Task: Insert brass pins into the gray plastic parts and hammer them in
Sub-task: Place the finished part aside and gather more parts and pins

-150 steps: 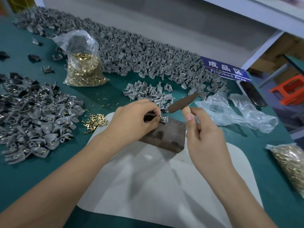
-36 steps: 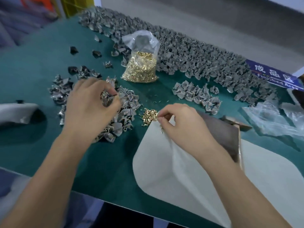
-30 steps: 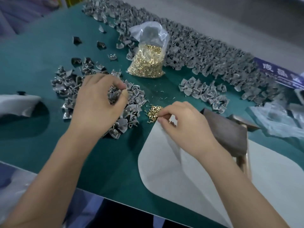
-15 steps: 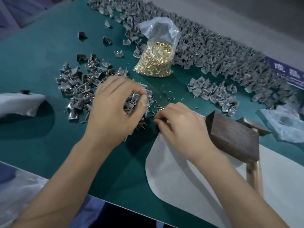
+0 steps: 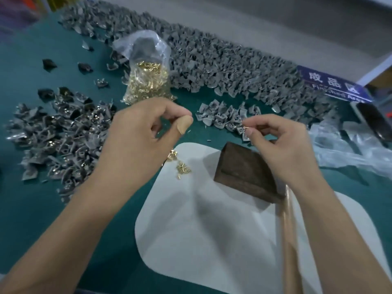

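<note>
My left hand [image 5: 144,132] hovers over the table with its fingers curled against the bandaged thumb. It came off the left pile of gray plastic parts [image 5: 59,134], and whatever it holds is hidden behind the fingers. My right hand [image 5: 282,145] pinches one brass pin [image 5: 246,127] between thumb and forefinger, above the dark metal block [image 5: 244,172]. Loose brass pins [image 5: 182,166] lie on the corner of the white pad [image 5: 201,230]. The hammer's wooden handle [image 5: 288,230] lies beside the block, partly under my right forearm.
A plastic bag of brass pins [image 5: 146,81] stands behind my left hand. A small heap of gray parts [image 5: 224,117] lies beyond the block, and a long heap [image 5: 212,66] runs along the back. A blue sign [image 5: 331,85], crumpled plastic [image 5: 350,145] and a phone [image 5: 375,122] are at the right.
My left hand has lifted off the left pile and moved right. My right hand has left the loose pins with one pin pinched and risen above the block.
</note>
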Motion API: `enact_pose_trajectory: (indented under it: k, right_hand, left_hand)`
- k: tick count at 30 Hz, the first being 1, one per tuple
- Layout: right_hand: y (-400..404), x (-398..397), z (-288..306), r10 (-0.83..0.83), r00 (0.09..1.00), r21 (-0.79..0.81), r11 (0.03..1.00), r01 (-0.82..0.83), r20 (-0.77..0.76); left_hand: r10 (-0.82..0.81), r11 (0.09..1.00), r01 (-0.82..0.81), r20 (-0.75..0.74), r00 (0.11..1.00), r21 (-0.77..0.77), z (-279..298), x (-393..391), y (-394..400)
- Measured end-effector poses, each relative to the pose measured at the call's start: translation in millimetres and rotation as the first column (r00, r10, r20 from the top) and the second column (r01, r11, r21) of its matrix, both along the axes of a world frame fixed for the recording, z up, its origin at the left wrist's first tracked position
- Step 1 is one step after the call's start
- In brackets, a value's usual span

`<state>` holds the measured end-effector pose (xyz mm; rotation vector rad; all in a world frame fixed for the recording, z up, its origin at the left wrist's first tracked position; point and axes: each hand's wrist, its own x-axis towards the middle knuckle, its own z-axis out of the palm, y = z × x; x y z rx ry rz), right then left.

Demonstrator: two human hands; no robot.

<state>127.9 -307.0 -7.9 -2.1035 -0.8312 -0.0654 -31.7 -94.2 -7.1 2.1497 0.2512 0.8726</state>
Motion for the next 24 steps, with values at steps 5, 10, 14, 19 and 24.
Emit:
enact_pose_trajectory:
  k: [5,10,14,19,24]
  right_hand:
    - [-12.1,6.3,-12.6,-0.075,0.997,0.106,0.991,0.079,-0.036]
    - [-17.8,7.8,-23.9,-0.112,0.993,0.132,0.985,0.114,-0.021]
    - [-18.2,5.1,-29.6,-0.123,0.990,0.132,0.985,0.114,0.068]
    - [-24.0,7.8,-31.9,-0.229,0.973,0.254,0.942,0.218,0.015]
    - [-28.7,14.7,-33.4,-0.282,0.956,0.281,0.914,0.294,-0.082]
  left_hand:
    - [-0.032,0.999,0.026,-0.214,0.976,-0.031,-4.9,66.2,-13.4]
    - [0.050,0.979,0.039,-0.422,0.905,0.200,-16.0,112.5,-17.1]
    - [0.043,0.953,0.091,-0.429,0.902,0.288,-30.2,131.5,-19.5]
    - [0.004,0.948,0.123,-0.398,0.917,0.294,-43.4,164.0,-24.3]
    - [-0.022,0.915,0.248,-0.575,0.818,0.318,-63.4,192.4,-14.0]
